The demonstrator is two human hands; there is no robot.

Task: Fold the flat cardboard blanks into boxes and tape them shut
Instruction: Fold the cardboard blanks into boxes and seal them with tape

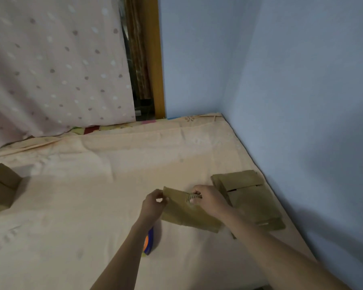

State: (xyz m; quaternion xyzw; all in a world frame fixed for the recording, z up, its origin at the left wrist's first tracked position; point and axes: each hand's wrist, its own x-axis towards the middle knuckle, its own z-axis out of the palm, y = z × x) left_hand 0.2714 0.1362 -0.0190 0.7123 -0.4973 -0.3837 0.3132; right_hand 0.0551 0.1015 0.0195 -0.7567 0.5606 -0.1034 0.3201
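A flat brown cardboard blank [187, 214] is held a little above the peach bedsheet [92, 185], in the lower middle of the head view. My left hand [154, 203] pinches its upper left corner. My right hand [206, 198] grips its top edge, fingers curled over the corrugated rim. A stack of more flat blanks [249, 197] lies to the right, close to the wall. A blue and orange tape roll [149, 241] lies on the sheet, partly hidden under my left forearm.
A folded cardboard box [0, 187] stands at the left edge of the bed. A blue wall [302, 101] runs along the right side and the far end. A dotted pink curtain [50, 59] hangs at the far left.
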